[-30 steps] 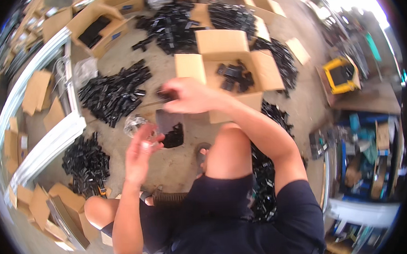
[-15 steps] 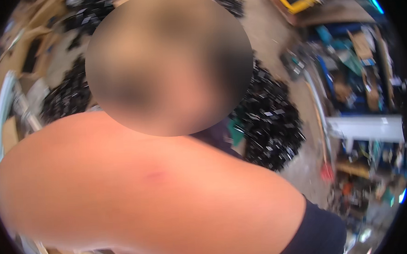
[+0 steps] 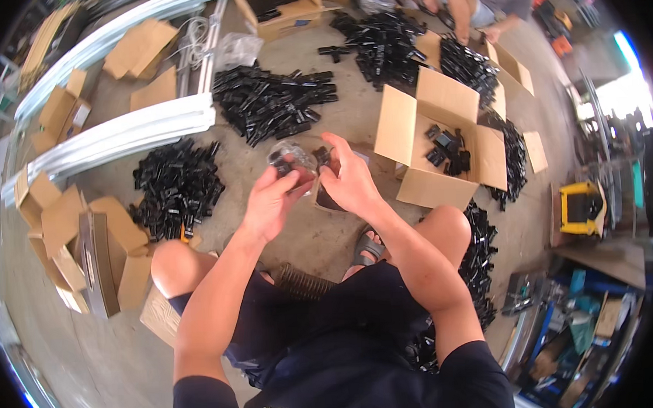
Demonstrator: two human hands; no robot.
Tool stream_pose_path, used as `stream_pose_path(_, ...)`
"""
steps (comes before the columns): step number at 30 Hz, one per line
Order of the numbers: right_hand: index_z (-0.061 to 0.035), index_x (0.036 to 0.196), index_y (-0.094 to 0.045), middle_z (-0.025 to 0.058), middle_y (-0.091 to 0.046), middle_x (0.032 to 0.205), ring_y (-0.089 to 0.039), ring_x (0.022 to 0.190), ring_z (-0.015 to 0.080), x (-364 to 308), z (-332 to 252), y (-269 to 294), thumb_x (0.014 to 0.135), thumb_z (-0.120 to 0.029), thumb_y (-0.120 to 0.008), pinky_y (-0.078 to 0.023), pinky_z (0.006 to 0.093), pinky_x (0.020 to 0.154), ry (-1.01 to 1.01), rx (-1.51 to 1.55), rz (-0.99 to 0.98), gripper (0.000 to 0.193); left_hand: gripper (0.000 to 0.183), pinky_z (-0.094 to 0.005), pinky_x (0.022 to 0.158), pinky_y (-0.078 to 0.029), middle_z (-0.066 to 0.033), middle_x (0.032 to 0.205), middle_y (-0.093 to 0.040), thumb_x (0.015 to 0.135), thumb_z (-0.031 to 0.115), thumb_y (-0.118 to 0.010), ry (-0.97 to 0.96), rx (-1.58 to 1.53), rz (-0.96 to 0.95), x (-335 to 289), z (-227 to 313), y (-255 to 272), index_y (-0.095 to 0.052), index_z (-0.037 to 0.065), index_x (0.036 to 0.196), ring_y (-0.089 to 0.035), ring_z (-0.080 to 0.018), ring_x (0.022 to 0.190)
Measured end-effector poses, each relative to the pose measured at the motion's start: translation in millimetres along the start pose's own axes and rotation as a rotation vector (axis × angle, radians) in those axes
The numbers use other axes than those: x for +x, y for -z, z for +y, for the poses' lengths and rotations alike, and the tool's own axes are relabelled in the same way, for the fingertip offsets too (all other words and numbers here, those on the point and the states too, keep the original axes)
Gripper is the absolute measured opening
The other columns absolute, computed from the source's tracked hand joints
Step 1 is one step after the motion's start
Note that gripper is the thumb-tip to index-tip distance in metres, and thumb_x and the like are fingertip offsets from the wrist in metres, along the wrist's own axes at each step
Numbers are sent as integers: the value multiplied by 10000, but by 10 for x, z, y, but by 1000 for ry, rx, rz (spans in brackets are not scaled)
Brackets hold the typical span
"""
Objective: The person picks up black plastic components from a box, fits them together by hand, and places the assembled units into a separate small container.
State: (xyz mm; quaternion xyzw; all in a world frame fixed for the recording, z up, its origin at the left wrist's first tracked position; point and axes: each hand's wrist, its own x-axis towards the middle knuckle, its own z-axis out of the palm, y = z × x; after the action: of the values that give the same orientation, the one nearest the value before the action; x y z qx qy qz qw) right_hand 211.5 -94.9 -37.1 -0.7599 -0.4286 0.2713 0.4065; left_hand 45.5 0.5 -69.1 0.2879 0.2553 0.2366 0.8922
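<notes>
Both of my hands are raised close together over the floor in front of my knees. My left hand (image 3: 273, 199) is closed on a clear plastic bag (image 3: 291, 154), with something dark showing through it. Just to the right, the thumb and fingers of my right hand (image 3: 349, 177) pinch a small black piece (image 3: 322, 157); its exact kind is too small to make out. Beyond my hands lies a pile of black plastic parts (image 3: 273, 100). An open cardboard box (image 3: 435, 187) at the right has a few black parts (image 3: 448, 152) inside.
More black parts (image 3: 178, 186) are heaped at the left, and others (image 3: 385, 46) farther back. White metal rails (image 3: 127, 137) and open cartons (image 3: 133, 247) stand on the left. Another person's hand (image 3: 489, 34) is at the far right. A coil spring (image 3: 301, 283) lies between my feet.
A blurred bare limb filled much of the earlier picture, and the view was turned. Now the view is steady, with both my hands held together before me.
</notes>
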Motion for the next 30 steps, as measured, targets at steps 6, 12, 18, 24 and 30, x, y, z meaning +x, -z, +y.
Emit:
stream_pose_path(6,-9,1375,-572,216,-687,1069,-710,872,334,132,78,-244,945,-96,-642,-564,400,787,179,53,40,444,288,-412,1088,-464,-41,1220,-642,1037,97,-568,-1,108,67,155,-16,-91,-570,68,1323,-600,-174,1169)
stream_pose_path(12,1,1375,-607,127,-709,1156,-714,1002,166,159,10,-148,982,-108,-661,-638,291,657,-101,242,-186,411,294,-402,1083,-477,-31,1233,-643,1073,161,-531,2,200,7,228,-21,103,-576,54,1342,-603,-156,1169)
stream_pose_path(18,-14,1437,-533,110,-669,1155,-683,992,176,197,21,-128,967,-122,-698,-644,306,688,-104,374,-181,509,389,-430,1108,-482,-38,1205,-654,1095,257,-521,26,100,41,241,0,98,-539,41,1419,-609,-166,1170)
stream_pose_path(24,-2,1364,-581,77,-683,1103,-645,968,139,184,-34,-71,941,-66,-724,-580,297,786,-30,445,-89,451,411,-436,1026,-568,-51,1210,-654,1095,224,-514,-86,261,17,190,121,-69,-504,41,1463,-644,-185,1129)
stream_pose_path(30,15,1266,-622,56,-686,1089,-636,969,129,176,21,-128,934,-60,-744,-550,287,854,31,549,-21,361,385,-382,964,-606,-76,1233,-652,1073,138,-542,-135,382,-33,167,70,-57,-517,7,1434,-669,-186,1104)
